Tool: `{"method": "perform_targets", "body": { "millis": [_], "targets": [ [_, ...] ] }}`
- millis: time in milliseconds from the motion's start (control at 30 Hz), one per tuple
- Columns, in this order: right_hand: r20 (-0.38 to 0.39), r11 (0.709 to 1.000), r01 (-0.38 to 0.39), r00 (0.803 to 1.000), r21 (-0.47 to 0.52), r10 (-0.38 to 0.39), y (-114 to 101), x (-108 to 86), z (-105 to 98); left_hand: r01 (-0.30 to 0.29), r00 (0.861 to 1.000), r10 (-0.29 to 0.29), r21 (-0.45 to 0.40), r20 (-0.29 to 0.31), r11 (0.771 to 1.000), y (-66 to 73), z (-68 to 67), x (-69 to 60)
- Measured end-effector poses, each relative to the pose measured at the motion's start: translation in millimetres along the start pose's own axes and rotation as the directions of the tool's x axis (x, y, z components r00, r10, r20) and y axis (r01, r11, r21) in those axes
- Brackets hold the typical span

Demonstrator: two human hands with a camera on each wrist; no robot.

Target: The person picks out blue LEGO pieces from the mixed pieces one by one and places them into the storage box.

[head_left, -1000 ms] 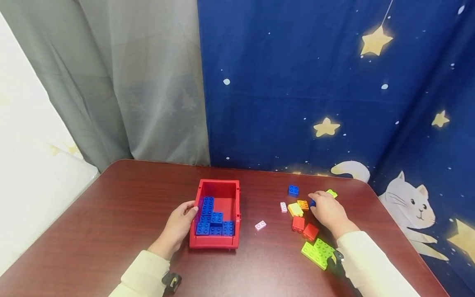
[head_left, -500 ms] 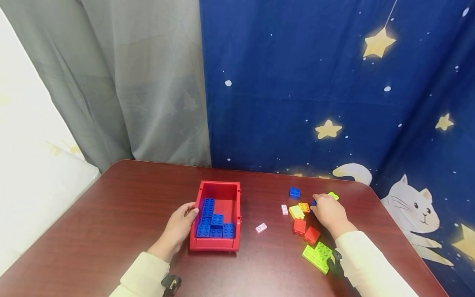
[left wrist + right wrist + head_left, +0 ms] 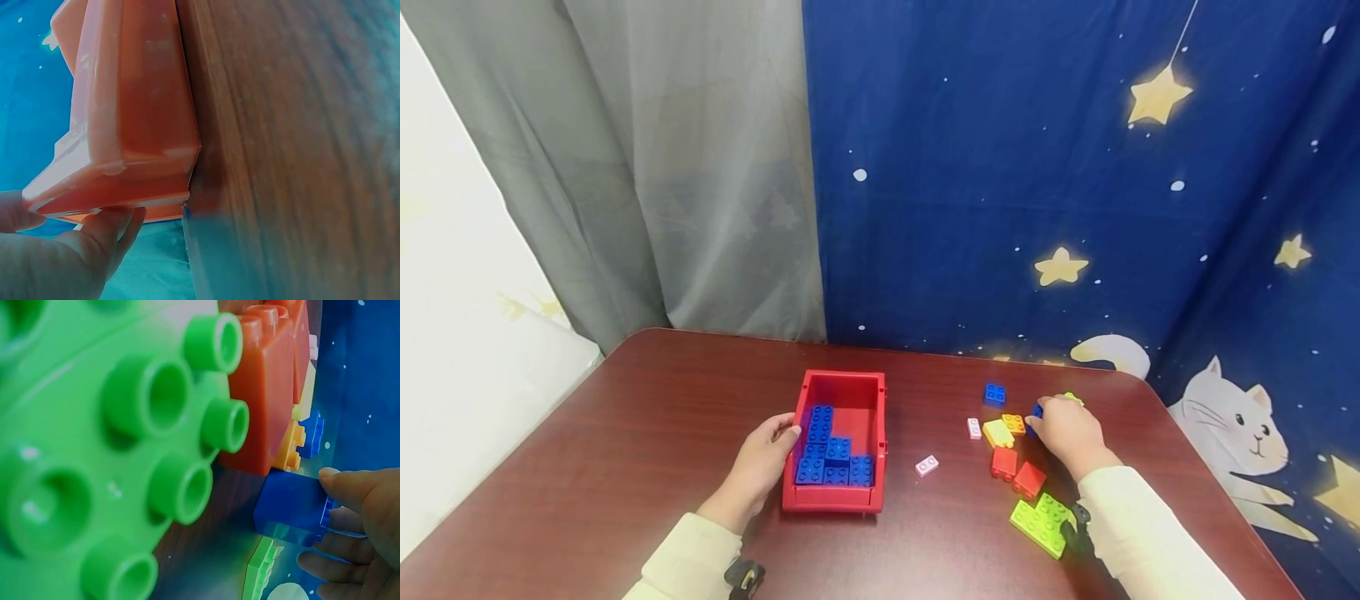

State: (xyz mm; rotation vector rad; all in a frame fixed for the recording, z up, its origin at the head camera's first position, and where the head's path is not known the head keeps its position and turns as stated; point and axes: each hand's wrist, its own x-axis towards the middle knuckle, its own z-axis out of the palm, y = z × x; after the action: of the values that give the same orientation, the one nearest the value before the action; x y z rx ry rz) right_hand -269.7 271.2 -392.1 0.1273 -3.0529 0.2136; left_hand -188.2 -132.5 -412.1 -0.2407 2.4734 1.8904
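Note:
My left hand [image 3: 754,467] grips the left wall of a red bin [image 3: 833,499], thumb over the rim; the left wrist view shows the fingers [image 3: 103,228] at the bin's edge. Several blue toy bricks [image 3: 821,425] fill the bin's left and near parts. Over on the right, my right hand [image 3: 1070,433] pinches another blue brick [image 3: 290,503] between thumb and fingers. In the right wrist view this brick lies on its side, studs towards the fingers. It appears low at the table, but whether it touches the surface I cannot tell.
Near the right hand lie a blue brick [image 3: 995,394], an orange brick [image 3: 1013,424], a yellow brick [image 3: 998,433], two red bricks [image 3: 1004,463], two pink bricks [image 3: 927,466] and green bricks [image 3: 1042,523]. A small green piece [image 3: 1073,398] sits behind the hand. Curtains hang beyond the table's far edge.
The right hand's fingers have drawn in at the blue brick, and slightly more of that brick shows. My left hand and the bin keep their places; the head view has tilted slightly.

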Motion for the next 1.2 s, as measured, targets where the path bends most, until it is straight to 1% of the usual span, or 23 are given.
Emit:
{"method": "perform_targets", "body": {
  "millis": [333,600,833,967,1100,1200],
  "targets": [
    [0.009,0.998,-0.008,1.000,0.054,0.008,1.7,2.7,4.2,-0.004,1.000,0.004,-0.016,-0.004,1.000,0.6,0.4,-0.8],
    [-0.024,0.997,0.024,0.999,0.067,-0.023,-5.3,-0.5,0.0,-0.003,1.000,0.002,-0.025,-0.003,1.000,1.0,-0.1,-2.1],
    [-0.083,0.997,0.038,0.996,0.064,-0.033,-18.3,-6.2,-10.7,-0.009,1.000,0.009,-0.019,-0.002,1.000,1.7,0.1,-1.7],
    [-0.111,0.995,0.054,0.993,0.083,-0.045,-29.7,-7.6,-16.4,-0.010,1.000,0.010,-0.011,-0.002,1.000,1.1,-0.2,-1.9],
    [-0.140,0.988,0.106,0.986,0.110,-0.090,-44.0,-11.8,-22.1,-0.006,1.000,0.006,-0.009,-0.002,1.000,0.1,-0.3,-1.9],
    [-0.170,0.980,0.153,0.977,0.126,-0.131,-55.9,-16.2,-26.2,-0.003,1.000,0.003,-0.014,-0.003,1.000,0.3,-0.1,-2.3]
  ]
}}
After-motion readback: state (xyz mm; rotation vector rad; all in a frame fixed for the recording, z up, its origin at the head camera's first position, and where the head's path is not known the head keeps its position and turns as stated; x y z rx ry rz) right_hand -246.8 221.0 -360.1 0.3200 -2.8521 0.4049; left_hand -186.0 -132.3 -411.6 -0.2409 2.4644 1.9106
